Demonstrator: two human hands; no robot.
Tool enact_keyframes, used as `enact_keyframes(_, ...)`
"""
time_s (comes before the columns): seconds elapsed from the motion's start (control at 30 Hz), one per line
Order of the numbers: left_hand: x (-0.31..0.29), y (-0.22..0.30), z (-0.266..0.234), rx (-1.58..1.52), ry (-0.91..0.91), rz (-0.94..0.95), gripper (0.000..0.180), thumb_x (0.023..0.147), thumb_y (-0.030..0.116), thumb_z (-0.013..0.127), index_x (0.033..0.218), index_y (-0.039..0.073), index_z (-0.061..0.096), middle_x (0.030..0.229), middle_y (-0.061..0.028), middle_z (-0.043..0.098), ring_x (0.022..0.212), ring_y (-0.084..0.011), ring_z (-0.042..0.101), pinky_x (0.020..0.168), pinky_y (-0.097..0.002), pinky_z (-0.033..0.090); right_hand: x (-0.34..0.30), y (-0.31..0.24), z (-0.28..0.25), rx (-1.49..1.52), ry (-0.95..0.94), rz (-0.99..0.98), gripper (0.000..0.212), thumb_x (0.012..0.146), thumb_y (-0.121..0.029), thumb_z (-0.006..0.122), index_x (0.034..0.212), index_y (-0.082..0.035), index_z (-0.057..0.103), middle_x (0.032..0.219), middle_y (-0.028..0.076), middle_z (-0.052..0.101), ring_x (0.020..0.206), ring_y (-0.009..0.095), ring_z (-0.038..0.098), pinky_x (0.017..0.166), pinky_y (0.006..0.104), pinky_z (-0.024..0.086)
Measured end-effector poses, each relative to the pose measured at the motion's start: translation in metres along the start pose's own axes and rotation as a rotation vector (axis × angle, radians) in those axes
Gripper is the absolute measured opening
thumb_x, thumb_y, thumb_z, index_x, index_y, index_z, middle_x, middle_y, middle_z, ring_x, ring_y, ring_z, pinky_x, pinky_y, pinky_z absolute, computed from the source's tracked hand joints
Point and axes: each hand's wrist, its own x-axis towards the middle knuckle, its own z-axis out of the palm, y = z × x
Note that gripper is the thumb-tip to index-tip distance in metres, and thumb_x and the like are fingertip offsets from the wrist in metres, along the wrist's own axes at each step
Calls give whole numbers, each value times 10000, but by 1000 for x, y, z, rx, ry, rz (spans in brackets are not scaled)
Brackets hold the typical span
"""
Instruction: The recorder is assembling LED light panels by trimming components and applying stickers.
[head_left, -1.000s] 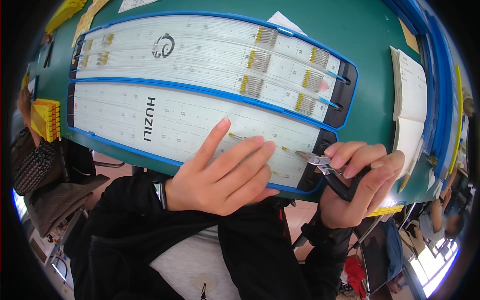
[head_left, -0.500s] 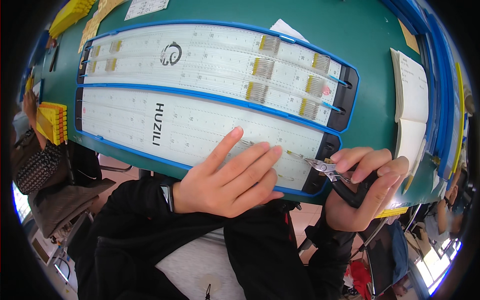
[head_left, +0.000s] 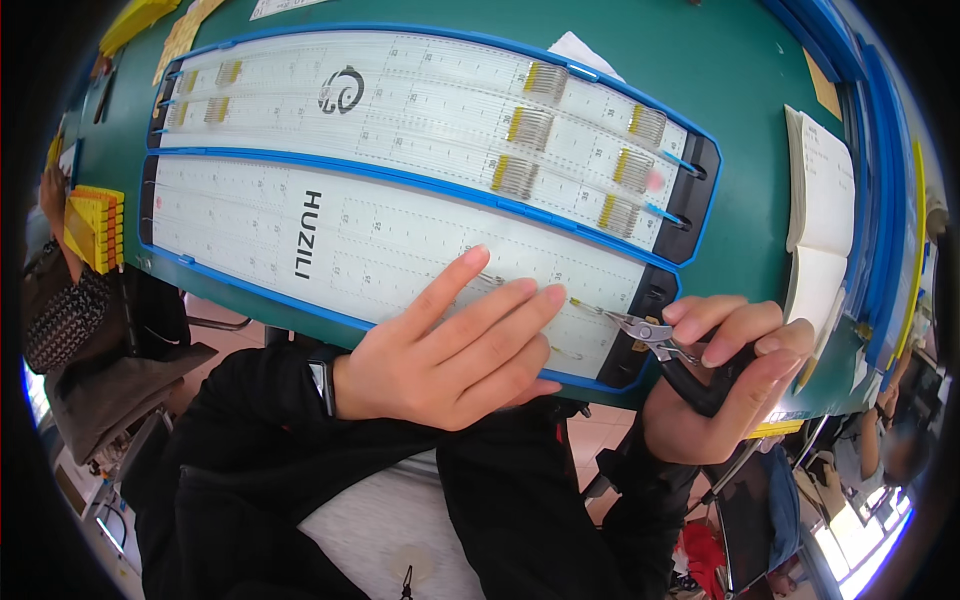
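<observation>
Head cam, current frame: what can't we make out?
Head view:
- Case panel beneath the left hand: covered by that hand.
- Whether the pliers grip the yellow-ended piece: too small.
- Parts of the plier handles: behind the right hand.
- Paper sheet: cut by upper edge.

Case (head_left: 400, 232) on table (head_left: 745, 150), left hand (head_left: 455, 355) over its near half, pliers (head_left: 690, 386) at right end, notebook (head_left: 822, 195) farther right.
</observation>
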Motion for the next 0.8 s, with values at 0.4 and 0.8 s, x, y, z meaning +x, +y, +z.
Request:
enact_keyframes(0.4, 2, 0, 1, 17, 33, 13, 267, 942, 350, 588, 862, 96, 608, 1113, -112, 695, 1029, -220, 667, 1000, -473, 498, -1, 1, 2, -40, -22, 9, 256, 1050, -307, 413, 977, -74, 334, 739, 107, 473, 651, 259, 594, 704, 459, 554)
enact_keyframes(0.8, 1, 1, -1, 3, -16, 3, 350, 866, 418, 706, 899, 90, 587, 1135, -110, 709, 1071, -230, 676, 1050, -517, 425, -1, 2, -2, 2, -30, -11, 222, 1041, -241, 446, 975, -63, 330, 744, 122, 500, 662, 276, 617, 718, 466, 561)
